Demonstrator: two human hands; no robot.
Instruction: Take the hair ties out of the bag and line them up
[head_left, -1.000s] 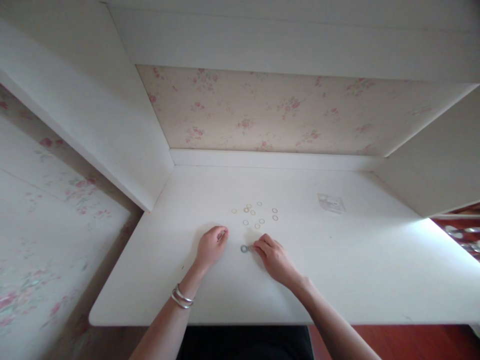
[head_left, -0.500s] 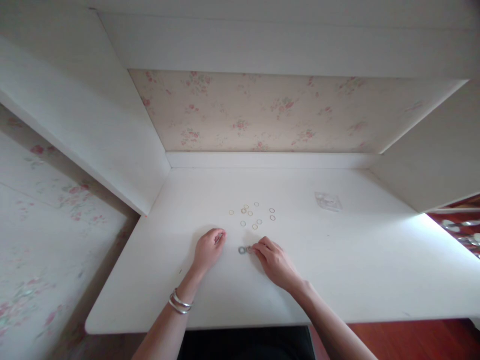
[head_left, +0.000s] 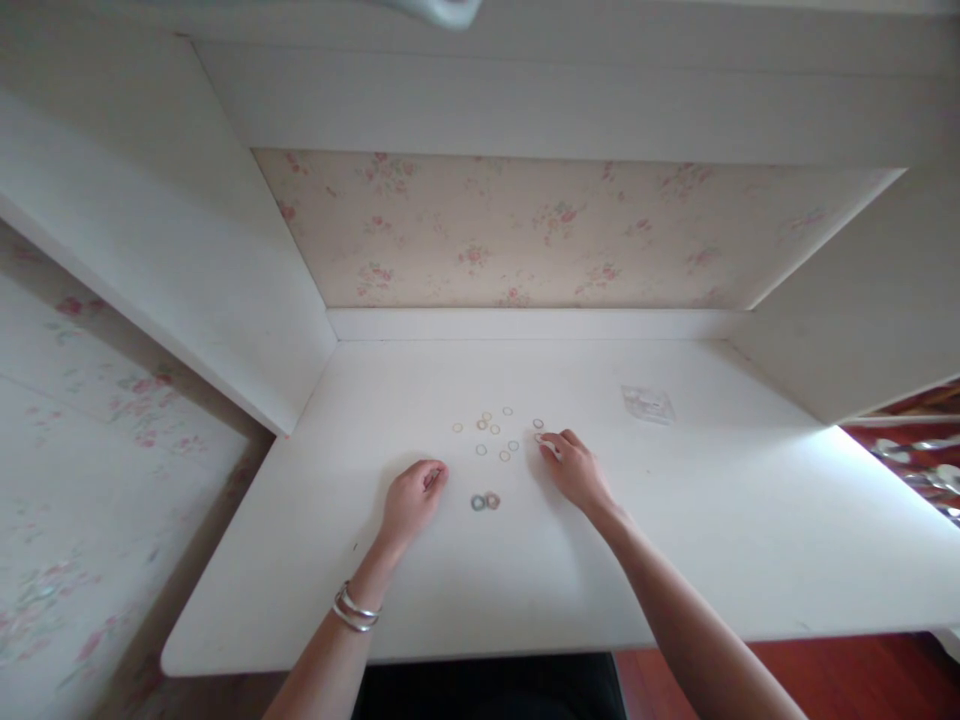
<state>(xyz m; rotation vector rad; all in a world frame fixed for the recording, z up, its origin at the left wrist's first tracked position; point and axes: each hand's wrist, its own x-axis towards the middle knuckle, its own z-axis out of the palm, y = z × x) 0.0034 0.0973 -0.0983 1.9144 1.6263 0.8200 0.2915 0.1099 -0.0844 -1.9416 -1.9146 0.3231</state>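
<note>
On white desk [head_left: 420, 620], thin rings [head_left: 482, 425] lie scattered; two thicker-looking rings [head_left: 485, 502] sit side by side, nearer front edge. Left hand [head_left: 411, 498] loosely curled, contents unclear. Right hand [head_left: 577, 475], thumb and fingers nearly together, at one thin ring [head_left: 538, 438]; whether gripped, cannot tell. Clear packet [head_left: 648, 405] right, any lettering unreadable.

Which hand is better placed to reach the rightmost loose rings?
Probably the right hand: its fingers are right by those rings, while the left hand sits curled, farther off to the left.

Thin rings [head_left: 495, 430] lie flat, scattered beyond a thicker grey ring [head_left: 478, 503] and reddish ring [head_left: 493, 501] side by side.
</note>
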